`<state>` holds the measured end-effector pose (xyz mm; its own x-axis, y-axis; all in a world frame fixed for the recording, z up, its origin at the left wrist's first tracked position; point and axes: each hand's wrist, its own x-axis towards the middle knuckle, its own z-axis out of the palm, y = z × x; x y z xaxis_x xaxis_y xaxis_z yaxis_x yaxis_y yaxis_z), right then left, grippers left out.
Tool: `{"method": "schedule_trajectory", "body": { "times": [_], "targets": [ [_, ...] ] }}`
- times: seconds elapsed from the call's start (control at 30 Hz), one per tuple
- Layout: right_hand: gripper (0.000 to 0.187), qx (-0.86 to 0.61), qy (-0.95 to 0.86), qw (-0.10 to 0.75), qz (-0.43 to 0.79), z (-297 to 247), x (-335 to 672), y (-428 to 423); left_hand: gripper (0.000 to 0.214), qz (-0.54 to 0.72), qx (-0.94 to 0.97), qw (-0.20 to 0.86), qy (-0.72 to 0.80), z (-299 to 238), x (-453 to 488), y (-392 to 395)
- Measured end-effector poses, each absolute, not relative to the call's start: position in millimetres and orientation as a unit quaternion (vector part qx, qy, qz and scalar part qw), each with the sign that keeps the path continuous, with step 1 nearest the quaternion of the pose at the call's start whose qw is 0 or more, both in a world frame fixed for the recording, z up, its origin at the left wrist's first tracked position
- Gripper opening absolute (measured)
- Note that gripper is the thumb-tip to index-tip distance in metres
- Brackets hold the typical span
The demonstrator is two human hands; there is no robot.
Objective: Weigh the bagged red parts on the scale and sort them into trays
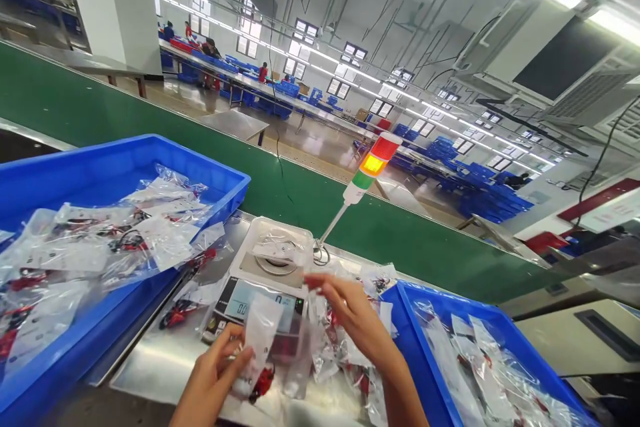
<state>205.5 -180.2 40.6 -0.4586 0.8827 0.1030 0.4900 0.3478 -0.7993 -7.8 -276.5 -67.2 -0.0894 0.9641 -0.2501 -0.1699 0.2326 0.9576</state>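
Fingers (pixel 235 355) of the left hand (pixel 213 380): thumb and forefinger closed on the lower edge of a clear bag (pixel 261 330), which stands upright in front of the scale's display and carries a red part at its bottom end. From the left: blue bin (pixel 75 177), resting partly on the steel table (pixel 150 360), heaped with clear bags of red and black parts (pixel 125 240). Next, loose bag (pixel 181 312) with a red part, lying on the table between the bin and the scale. Next, scale (pixel 250 293), white top, lit display partly covered by the held bag; one flat bag (pixel 280 252) lies on its round pan. Next, right hand (pixel 353 317), fingers (pixel 320 282) stretched leftward just beside the scale, narrowly spread, over a pile of bags (pixel 327 347); whether they grip a bag or only touch it cannot be told. Behind the scale, signal lamp (pixel 374 163) on a slanted white pole, red, amber and green bands, amber lit. Behind that, green belt (pixel 100 107) running across the whole width. Far right, second blue bin (pixel 407 353), just beside the pile, holding more clear bags (pixel 480 353).
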Motion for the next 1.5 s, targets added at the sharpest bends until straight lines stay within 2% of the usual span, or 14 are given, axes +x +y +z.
{"method": "schedule_trajectory", "body": {
  "times": [0.1, 0.23, 0.4, 0.6, 0.7, 0.83, 0.97, 1.1, 1.2, 1.3, 1.4, 1.5],
  "targets": [
    [0.074, -0.457, -0.692, 0.247, 0.501, 7.5, 228.0, -226.2, 0.051, 0.43, 0.436, 0.598, 0.518, -68.1, 3.2, -276.9],
    [0.048, -0.531, -0.592, 0.246, 0.554, -29.9, 247.4, -267.6, 0.032, 0.357, 0.516, 0.585, 0.513, -69.5, 13.6, -278.3],
    [0.046, -0.584, -0.52, 0.298, 0.548, -47.4, 266.9, -288.2, 0.035, 0.305, 0.59, 0.543, 0.514, -72.6, 22.6, -280.6],
    [0.062, -0.64, -0.52, 0.299, 0.48, -59.2, 274.3, -295.3, 0.035, 0.302, 0.665, 0.47, 0.496, -75.7, 26.2, -277.0],
    [0.062, -0.646, -0.523, 0.301, 0.467, -54.1, 268.2, -292.6, 0.03, 0.356, 0.676, 0.407, 0.5, -64.5, 21.6, -267.0],
    [0.055, -0.635, -0.491, 0.344, 0.488, -41.1, 269.9, -288.8, 0.025, 0.467, 0.659, 0.244, 0.537, -36.0, 2.0, -242.2],
    [0.047, -0.636, -0.476, 0.365, 0.486, -38.6, 288.9, -291.1, 0.02, 0.484, 0.707, 0.102, 0.507, -14.3, -11.1, -208.5],
    [0.046, -0.655, -0.438, 0.407, 0.462, -37.5, 302.2, -296.5, 0.026, 0.417, 0.778, 0.057, 0.466, -14.0, 2.9, -170.4],
    [0.043, -0.655, -0.416, 0.448, 0.445, -26.0, 298.9, -293.5, 0.026, 0.395, 0.779, 0.07, 0.482, -17.3, 20.7, -138.9],
    [0.04, -0.655, -0.421, 0.496, 0.385, -4.8, 284.6, -273.6, 0.017, 0.435, 0.715, 0.099, 0.538, -11.2, 26.5, -109.4],
    [0.038, -0.632, -0.505, 0.532, 0.25, 19.8, 260.8, -233.9, 0.027, 0.499, 0.613, 0.081, 0.608, 6.6, 10.8, -92.6],
    [0.033, -0.56, -0.655, 0.484, 0.152, 38.9, 233.0, -189.6, 0.028, 0.591, 0.499, 0.071, 0.63, 30.5, -18.8, -97.5]
  ]
}}
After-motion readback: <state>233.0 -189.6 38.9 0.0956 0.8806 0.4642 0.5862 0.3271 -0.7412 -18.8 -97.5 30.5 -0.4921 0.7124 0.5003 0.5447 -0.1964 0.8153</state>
